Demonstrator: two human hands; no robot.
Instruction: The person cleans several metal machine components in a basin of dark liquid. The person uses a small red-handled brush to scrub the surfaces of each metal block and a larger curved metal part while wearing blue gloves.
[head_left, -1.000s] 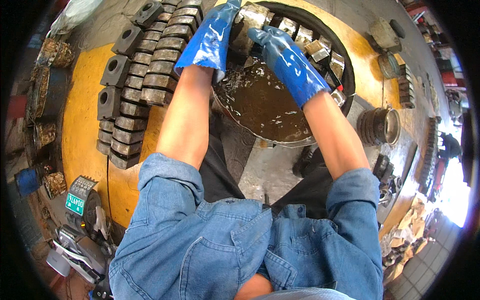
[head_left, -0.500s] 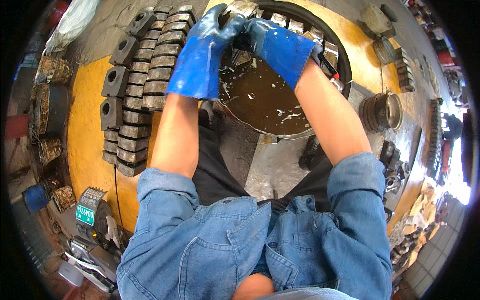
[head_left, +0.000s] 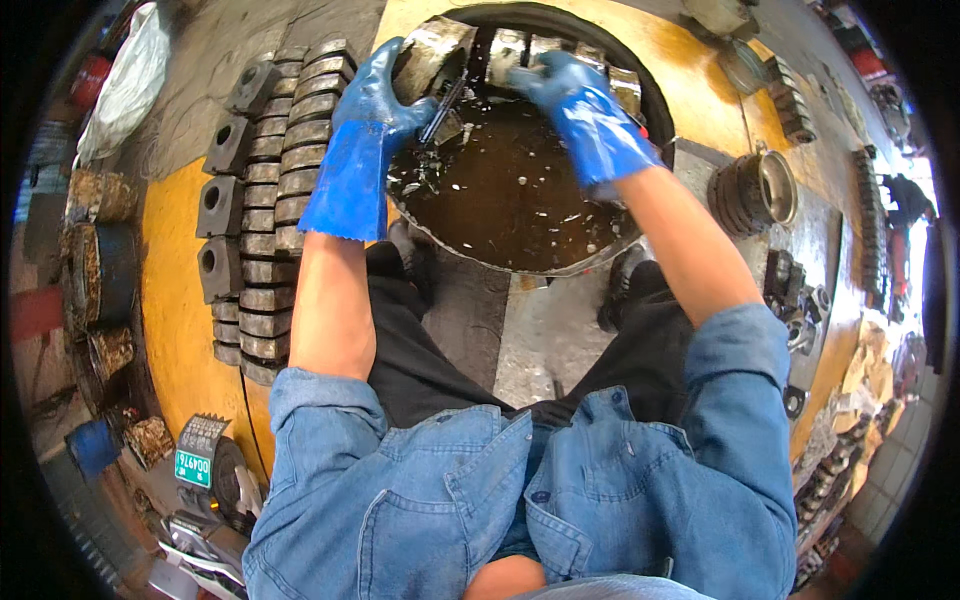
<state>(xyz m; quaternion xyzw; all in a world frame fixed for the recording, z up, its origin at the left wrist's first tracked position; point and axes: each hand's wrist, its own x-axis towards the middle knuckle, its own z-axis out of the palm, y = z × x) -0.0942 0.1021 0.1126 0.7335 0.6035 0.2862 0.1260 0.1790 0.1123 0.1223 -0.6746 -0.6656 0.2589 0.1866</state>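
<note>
My left hand [head_left: 378, 100], in a blue rubber glove, is closed around the near left side of a curved metal block [head_left: 436, 52] at the basin's far left edge. Beside its thumb a narrow dark ridged strip [head_left: 446, 108] slants; what it belongs to is unclear. My right hand [head_left: 556, 80], gloved alike, hovers over the far right part of the basin. Its fingers are smeared by motion, so whether they hold anything is hidden. Below both hands a round black-rimmed basin [head_left: 655, 75] holds brown, murky liquid [head_left: 510, 205] with pale flecks. Several metal blocks [head_left: 507, 55] line its far inner side.
Stacked rows of curved metal blocks [head_left: 322, 130] stand on the left, beside dark blocks with round holes [head_left: 222, 200]. A ringed metal cylinder [head_left: 765, 190] stands right of the basin. Farther left are rusty drums [head_left: 100, 265]; a vehicle with a green plate [head_left: 193, 468] is lower left.
My hands have moved apart, the left down and to the left, the right to the right. The metal block between them now shows at my left hand. The view has shifted slightly.
</note>
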